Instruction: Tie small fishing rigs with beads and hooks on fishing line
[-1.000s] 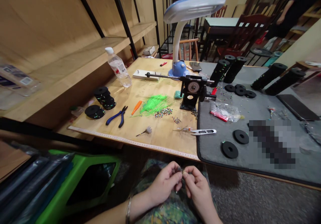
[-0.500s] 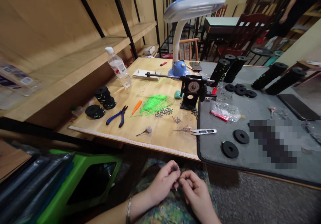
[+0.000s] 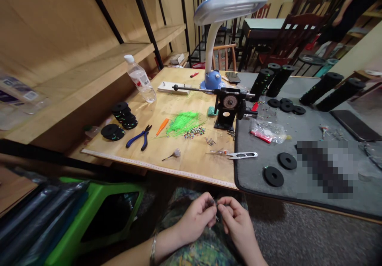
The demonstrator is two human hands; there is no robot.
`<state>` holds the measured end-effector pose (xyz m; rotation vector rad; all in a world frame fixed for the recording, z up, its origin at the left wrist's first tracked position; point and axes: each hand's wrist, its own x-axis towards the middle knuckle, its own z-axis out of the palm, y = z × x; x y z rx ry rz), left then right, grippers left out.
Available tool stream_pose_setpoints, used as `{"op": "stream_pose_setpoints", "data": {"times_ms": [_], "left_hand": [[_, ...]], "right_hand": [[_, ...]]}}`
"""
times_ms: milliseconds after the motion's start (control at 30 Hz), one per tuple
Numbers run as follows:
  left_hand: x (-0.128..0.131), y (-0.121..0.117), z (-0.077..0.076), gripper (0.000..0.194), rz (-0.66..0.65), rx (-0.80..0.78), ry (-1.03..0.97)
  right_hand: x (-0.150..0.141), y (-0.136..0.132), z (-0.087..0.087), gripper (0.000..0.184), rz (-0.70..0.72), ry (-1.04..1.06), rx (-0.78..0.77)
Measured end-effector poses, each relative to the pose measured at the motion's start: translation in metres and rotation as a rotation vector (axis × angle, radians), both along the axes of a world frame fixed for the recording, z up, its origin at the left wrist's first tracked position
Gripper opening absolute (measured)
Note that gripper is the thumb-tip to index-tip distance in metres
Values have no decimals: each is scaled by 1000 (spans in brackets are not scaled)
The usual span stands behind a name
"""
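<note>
L hand & R hand near lap (fingers curled).

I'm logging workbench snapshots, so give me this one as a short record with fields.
left hand: the left hand closed on a small dark item, too unclear to identify
right hand: the right hand pinched beside it; contents unclear
hands' position: above the lap, before the table edge
bare wood: bright green thin strands beside multicoloured beads; blue-handled pliers; orange tapered tool
centre: black metal device with round dial
gray mat: two flat black rings near front
across mat edge: silver metal snips
</note>
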<state>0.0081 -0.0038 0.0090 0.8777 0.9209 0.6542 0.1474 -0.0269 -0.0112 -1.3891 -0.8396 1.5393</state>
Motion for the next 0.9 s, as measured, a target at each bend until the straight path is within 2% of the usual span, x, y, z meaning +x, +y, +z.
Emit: {"op": "stream_pose_setpoints", "data": {"times_ms": [233, 467, 633, 900], "left_hand": [[0, -1, -1, 36, -24, 23, 26], [-1, -1, -5, 34, -3, 7, 0], [-1, 0, -2, 34, 10, -11, -24], [-12, 3, -3, 34, 95, -233, -268]], "right_hand": [[-1, -1, 1, 49, 7, -27, 2], [-2, -3, -5, 47, 15, -11, 9], [1, -6, -8, 45, 20, 63, 23], [6, -8, -12, 44, -84, 249, 35]]}}
